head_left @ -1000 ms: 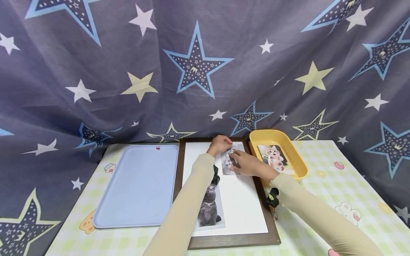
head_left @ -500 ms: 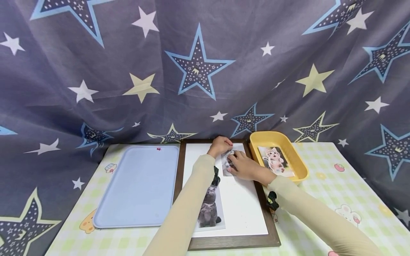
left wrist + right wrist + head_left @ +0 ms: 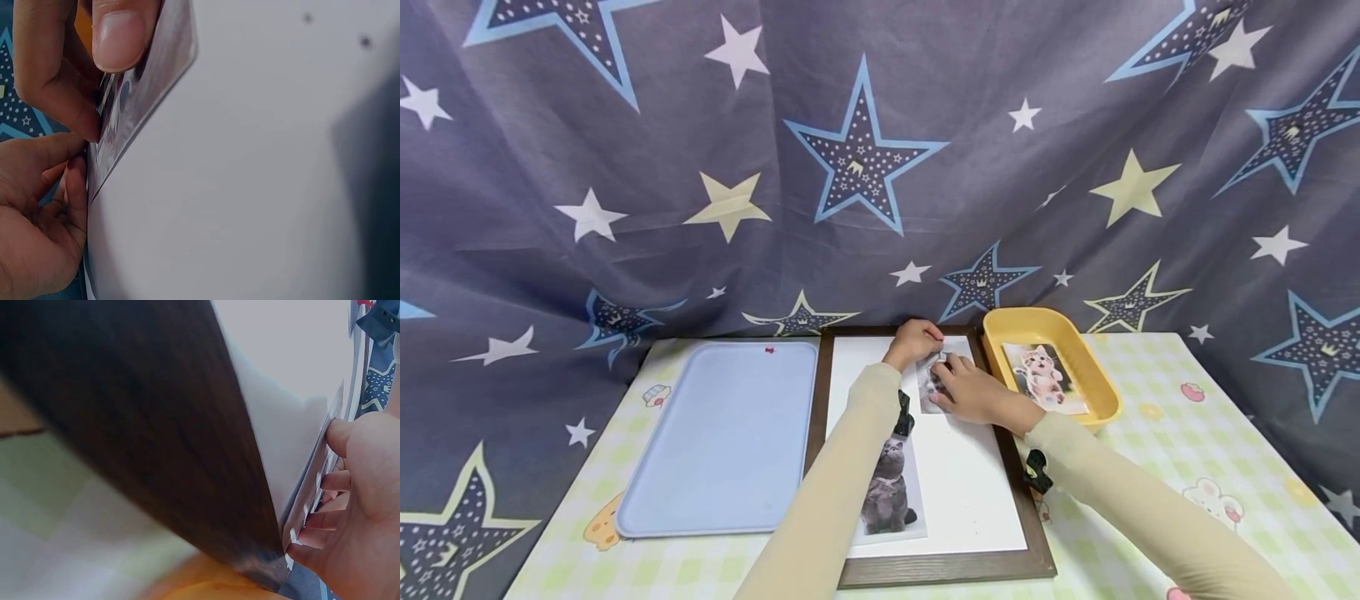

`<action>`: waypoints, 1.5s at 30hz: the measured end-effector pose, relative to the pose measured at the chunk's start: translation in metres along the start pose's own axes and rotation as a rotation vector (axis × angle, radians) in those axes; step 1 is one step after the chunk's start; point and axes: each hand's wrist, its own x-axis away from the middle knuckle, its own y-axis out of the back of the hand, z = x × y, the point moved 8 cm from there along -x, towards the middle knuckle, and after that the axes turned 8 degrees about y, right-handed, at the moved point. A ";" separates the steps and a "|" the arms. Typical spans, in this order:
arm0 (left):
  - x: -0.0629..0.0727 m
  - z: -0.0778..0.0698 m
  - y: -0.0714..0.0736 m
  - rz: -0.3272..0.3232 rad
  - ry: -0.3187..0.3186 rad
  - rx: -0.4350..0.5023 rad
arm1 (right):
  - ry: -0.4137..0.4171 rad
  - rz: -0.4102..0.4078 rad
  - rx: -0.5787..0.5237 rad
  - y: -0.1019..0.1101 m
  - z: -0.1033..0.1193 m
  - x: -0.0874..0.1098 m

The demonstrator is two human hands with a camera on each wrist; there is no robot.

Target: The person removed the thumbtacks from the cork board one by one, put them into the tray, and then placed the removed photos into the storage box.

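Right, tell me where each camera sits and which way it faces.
Head: on the head, facing forward and down at the framed board; left hand, right hand and both sleeves show.
Left wrist: on the left wrist, looking across the framed board towards the upper photo; both hands show partly.
Right wrist: on the right wrist, looking past the brown border at that photo; the right hand shows.
Shared: both wrist views catch the upper photo.

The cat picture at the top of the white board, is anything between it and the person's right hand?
No, nothing visible is in between: the right hand is touching the upper cat picture. The left hand is near that picture's far end, not between them.
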 end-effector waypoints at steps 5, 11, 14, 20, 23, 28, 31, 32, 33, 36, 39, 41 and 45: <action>0.001 0.001 -0.001 0.019 0.002 0.019 | 0.003 0.001 -0.012 -0.001 0.001 0.001; -0.004 0.005 -0.002 0.020 0.012 0.058 | 0.010 -0.004 -0.016 0.002 0.003 0.001; -0.006 0.008 -0.002 0.020 0.023 0.085 | -0.005 0.009 -0.016 0.002 0.003 0.000; -0.006 0.005 0.000 0.003 0.007 0.057 | -0.024 0.023 -0.004 0.001 0.001 0.000; -0.005 0.003 0.000 0.003 0.007 0.039 | -0.028 0.025 -0.004 0.001 0.000 0.000; -0.003 0.002 0.000 0.005 0.000 0.015 | -0.020 0.017 0.001 0.000 0.000 0.000; -0.002 0.001 0.000 0.006 -0.008 -0.001 | -0.015 0.013 0.000 0.001 0.001 0.000; -0.002 0.001 0.000 0.006 -0.012 -0.007 | -0.013 0.012 -0.002 0.001 0.002 0.000; -0.002 0.001 -0.001 0.009 -0.015 -0.010 | -0.012 0.012 -0.003 0.001 0.002 0.000; -0.002 -0.001 -0.001 0.010 -0.035 -0.023 | -0.008 0.005 0.000 0.001 0.002 -0.001; -0.002 -0.004 -0.001 0.008 -0.054 -0.041 | -0.004 -0.003 0.009 0.002 0.001 -0.001; -0.001 -0.005 -0.001 0.009 -0.054 -0.047 | 0.000 -0.009 0.011 0.003 0.001 -0.001; 0.000 -0.003 -0.003 0.011 -0.031 -0.028 | -0.001 -0.006 0.005 0.000 0.001 -0.001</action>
